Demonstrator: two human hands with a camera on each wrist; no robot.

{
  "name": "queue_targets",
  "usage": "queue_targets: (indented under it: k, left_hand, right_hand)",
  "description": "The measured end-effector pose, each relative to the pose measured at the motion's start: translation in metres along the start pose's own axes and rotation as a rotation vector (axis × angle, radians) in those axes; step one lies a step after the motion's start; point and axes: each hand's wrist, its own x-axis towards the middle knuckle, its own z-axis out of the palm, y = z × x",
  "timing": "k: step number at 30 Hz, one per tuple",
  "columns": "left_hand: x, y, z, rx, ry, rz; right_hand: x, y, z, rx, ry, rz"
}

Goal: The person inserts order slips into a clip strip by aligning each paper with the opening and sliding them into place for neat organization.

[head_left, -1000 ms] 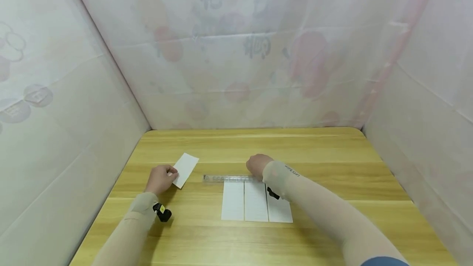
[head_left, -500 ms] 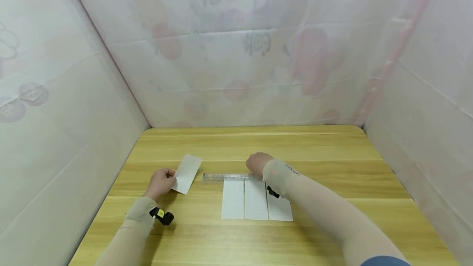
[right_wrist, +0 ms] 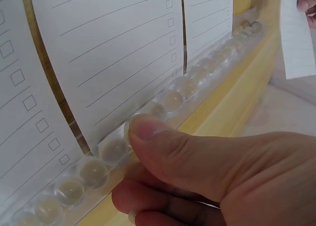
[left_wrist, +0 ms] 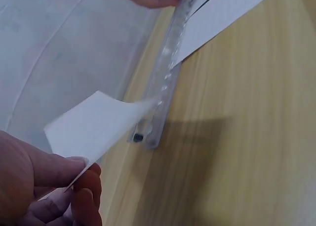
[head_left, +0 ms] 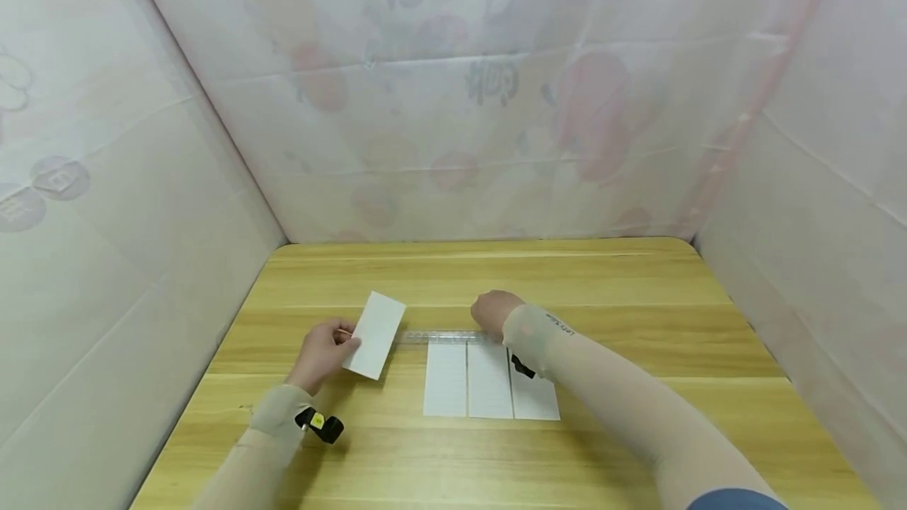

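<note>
In the head view my left hand (head_left: 326,351) pinches a white slip of paper (head_left: 377,335) by its lower left edge. The left wrist view shows that slip (left_wrist: 94,124) bent, between thumb and curled fingers. To its right lies a clear plastic paper rail (head_left: 439,336) holding a row of marble-like balls (right_wrist: 93,171). My right hand (head_left: 494,313) grips the rail at the slips' top edge, thumb on the balls and fingers curled below. Three white slips, the left (head_left: 446,380), middle (head_left: 489,380) and right (head_left: 534,398), hang side by side from the rail. Lines and small checkboxes are printed on them.
Everything lies on a wood-grain table (head_left: 397,455). Pale printed sheeting (head_left: 453,124) walls in its back and both sides. Small black cameras are strapped to both wrists, the left camera (head_left: 322,423) standing out beside the sleeve.
My left hand has moved right with its slip, which is raised and now overlaps the rail's left end in the head view. The right hand has stayed at the rail.
</note>
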Motion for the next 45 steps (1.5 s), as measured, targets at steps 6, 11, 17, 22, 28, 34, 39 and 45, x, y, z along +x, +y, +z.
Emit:
queue_targets:
  k: [6, 11, 17, 22, 28, 34, 39, 45]
  left_hand:
    - [-0.009, 0.004, 0.008, -0.066, -0.064, 0.044]
    - [-0.016, 0.008, 0.015, -0.029, -0.113, 0.081]
    - [-0.021, 0.006, 0.020, -0.041, -0.146, 0.074]
    - [-0.026, 0.003, 0.023, -0.030, -0.151, 0.094]
    - [-0.031, 0.000, 0.027, -0.042, -0.168, 0.092]
    - [-0.037, -0.002, 0.028, -0.089, -0.256, 0.084]
    - [-0.042, -0.007, 0.029, -0.086, -0.291, 0.082]
    - [-0.041, -0.007, 0.029, -0.081, -0.291, 0.087]
  right_hand:
    - [0.005, 0.000, 0.001, -0.003, 0.014, -0.011]
    - [0.007, 0.000, 0.001, -0.002, 0.002, -0.009]
    - [0.006, -0.002, -0.002, 0.010, 0.002, -0.007]
    - [0.004, -0.004, -0.005, -0.007, 0.001, -0.019]
    - [0.000, -0.005, -0.005, -0.021, 0.010, -0.029]
    - [-0.001, -0.005, -0.002, 0.010, 0.003, -0.002]
    - [0.000, -0.008, 0.001, 0.021, 0.015, -0.014]
    - [0.002, -0.009, -0.001, -0.002, 0.039, -0.021]
